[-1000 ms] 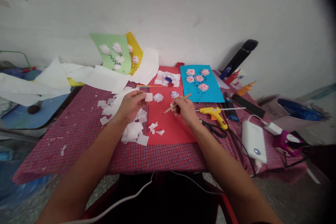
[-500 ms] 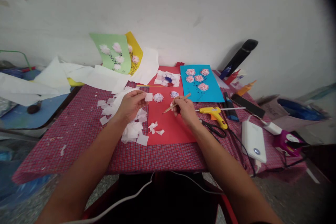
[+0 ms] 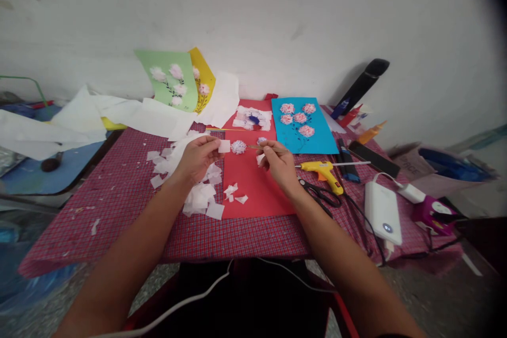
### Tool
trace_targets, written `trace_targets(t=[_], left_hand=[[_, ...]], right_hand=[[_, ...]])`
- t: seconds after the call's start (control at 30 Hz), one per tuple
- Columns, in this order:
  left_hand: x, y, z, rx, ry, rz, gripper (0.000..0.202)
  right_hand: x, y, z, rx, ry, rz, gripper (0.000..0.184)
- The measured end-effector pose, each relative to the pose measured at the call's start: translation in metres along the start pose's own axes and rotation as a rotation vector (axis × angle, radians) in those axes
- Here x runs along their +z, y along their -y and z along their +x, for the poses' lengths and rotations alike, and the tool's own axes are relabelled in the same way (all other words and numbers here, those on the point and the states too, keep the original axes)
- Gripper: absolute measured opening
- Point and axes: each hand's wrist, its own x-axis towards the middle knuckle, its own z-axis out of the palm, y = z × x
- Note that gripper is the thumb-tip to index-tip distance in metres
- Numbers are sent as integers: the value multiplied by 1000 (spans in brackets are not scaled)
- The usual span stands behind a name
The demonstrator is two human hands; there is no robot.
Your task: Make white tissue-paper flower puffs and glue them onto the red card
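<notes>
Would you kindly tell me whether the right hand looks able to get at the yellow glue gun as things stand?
Probably yes: only checked tablecloth separates the right hand and the yellow glue gun, and the scissors lie clear below. The hand's thin stick may need setting down first.

The flap of a brown cardboard box point(image 3: 412, 166) carries large dark printed capitals ending in what looks like "ACE"; the first letter cannot be told. A white rectangular power bank point(image 3: 383, 206) and a yellow plastic hot glue gun point(image 3: 322, 171) show no legible lettering.
</notes>
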Motion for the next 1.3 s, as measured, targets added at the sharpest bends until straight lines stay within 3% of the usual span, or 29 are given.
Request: trace_targets(t=[1.3], left_hand=[[-1, 1, 1, -4, 5, 16, 25]], right_hand=[[-1, -10, -9, -179, 39, -286, 23]])
